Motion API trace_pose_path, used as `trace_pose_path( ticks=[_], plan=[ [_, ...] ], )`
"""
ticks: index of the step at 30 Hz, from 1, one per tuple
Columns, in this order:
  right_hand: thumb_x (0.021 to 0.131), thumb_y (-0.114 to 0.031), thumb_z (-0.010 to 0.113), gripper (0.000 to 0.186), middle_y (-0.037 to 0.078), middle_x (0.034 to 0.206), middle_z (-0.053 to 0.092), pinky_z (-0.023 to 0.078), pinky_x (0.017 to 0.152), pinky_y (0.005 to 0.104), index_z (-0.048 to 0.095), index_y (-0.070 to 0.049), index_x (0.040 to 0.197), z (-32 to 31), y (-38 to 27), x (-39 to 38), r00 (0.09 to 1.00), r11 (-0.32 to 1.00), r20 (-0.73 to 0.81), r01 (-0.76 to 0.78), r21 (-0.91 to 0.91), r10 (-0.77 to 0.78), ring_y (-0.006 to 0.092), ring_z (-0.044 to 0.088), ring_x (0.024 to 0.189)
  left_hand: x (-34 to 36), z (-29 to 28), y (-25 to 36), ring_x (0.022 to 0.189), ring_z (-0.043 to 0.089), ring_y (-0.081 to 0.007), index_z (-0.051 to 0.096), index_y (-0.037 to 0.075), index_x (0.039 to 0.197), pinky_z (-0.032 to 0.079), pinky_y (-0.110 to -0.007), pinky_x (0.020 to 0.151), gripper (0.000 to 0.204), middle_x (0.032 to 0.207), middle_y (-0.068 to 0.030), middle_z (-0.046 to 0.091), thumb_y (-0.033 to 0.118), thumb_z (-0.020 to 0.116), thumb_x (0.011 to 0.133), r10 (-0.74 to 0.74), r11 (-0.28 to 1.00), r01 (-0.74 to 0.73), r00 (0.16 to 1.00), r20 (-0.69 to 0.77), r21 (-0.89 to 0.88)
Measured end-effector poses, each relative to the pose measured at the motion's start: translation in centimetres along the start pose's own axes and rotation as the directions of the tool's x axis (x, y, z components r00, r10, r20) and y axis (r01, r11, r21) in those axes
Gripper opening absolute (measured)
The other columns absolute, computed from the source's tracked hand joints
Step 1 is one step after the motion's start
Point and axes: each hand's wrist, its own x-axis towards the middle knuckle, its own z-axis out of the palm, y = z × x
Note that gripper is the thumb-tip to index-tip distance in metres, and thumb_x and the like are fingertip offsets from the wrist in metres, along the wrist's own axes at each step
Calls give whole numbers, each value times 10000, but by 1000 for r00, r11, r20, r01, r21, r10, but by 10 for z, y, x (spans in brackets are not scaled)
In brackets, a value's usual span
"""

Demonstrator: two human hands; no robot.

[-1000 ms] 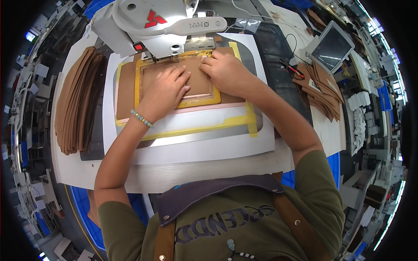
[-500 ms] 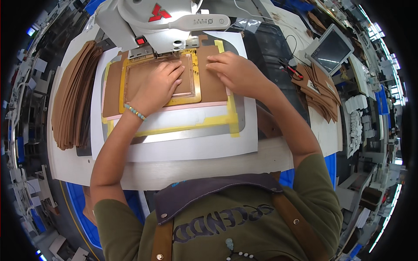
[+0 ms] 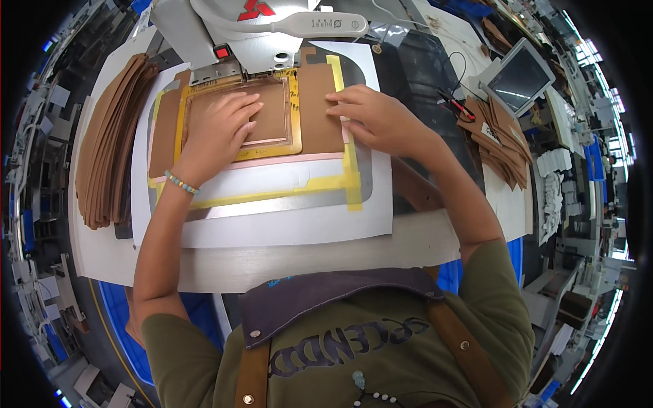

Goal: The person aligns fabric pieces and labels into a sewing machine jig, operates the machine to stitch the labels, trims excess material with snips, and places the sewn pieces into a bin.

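A brown leather piece [image 3: 320,109] lies inside a yellow frame template [image 3: 294,129] under the head of a white sewing machine [image 3: 238,34]. My left hand [image 3: 218,132] rests flat on the leather in the frame's window, fingers spread, with a bead bracelet on the wrist. My right hand [image 3: 377,122] presses its fingertips on the right part of the brown piece, at the template's right edge. Neither hand grips anything. The template sits on a white board [image 3: 286,228] edged with yellow tape.
A tall stack of brown leather pieces [image 3: 109,143] lies at the left. More brown pieces [image 3: 500,139] lie at the right beside a tilted touch screen [image 3: 520,78]. Red-handled snips [image 3: 457,105] lie on the dark mat. The table's front edge [image 3: 306,255] is near my body.
The template with the leather has shifted left and toward the machine. Both hands moved with it, and my left hand now lies farther left inside the frame.
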Motion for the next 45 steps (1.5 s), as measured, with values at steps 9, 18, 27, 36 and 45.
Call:
trace_pose_path(
  ticks=[9,18,27,36,45],
  plan=[
    [950,-42,655,414,87,1426,690,518,1085,399,711,-60,1360,55,-29,77,967,954,-96,211,-213,-235,272,629,1301,-29,5,-8,1590,390,-334,680,109,1464,334,-502,1280,464,1646,-99,531,206,706,1011,78,985,-53,985,154,-161],
    [926,-52,675,478,82,1407,699,509,989,349,674,-53,1404,72,-48,86,978,916,-15,191,-352,-209,231,643,1272,-35,-5,-35,1613,331,-364,715,165,1447,257,-532,1299,490,1709,-99,454,295,739,975,157,968,-113,970,187,-226],
    [921,-7,664,497,87,1370,711,497,1093,405,669,-58,1416,59,-44,80,981,963,-25,182,-201,-191,263,633,1293,-28,-11,-45,1623,311,-355,762,182,1395,230,-536,1303,427,1705,-83,469,305,716,989,158,955,-82,954,254,-285],
    [947,-25,619,432,104,1500,636,427,1175,463,701,-86,1366,38,-4,45,975,989,-213,33,-145,-64,305,539,1435,-21,-16,-57,1596,361,-359,781,206,1365,280,-529,1288,411,1685,-77,497,256,758,958,174,963,-114,955,241,-244],
    [966,-56,622,325,123,1494,644,411,1196,462,754,-52,1263,46,10,44,967,991,-256,-52,-127,18,333,527,1445,-15,-14,-67,1549,437,-349,784,227,1360,339,-499,1260,379,1644,-81,547,341,730,1002,155,982,-130,969,192,-139]
  ],
)
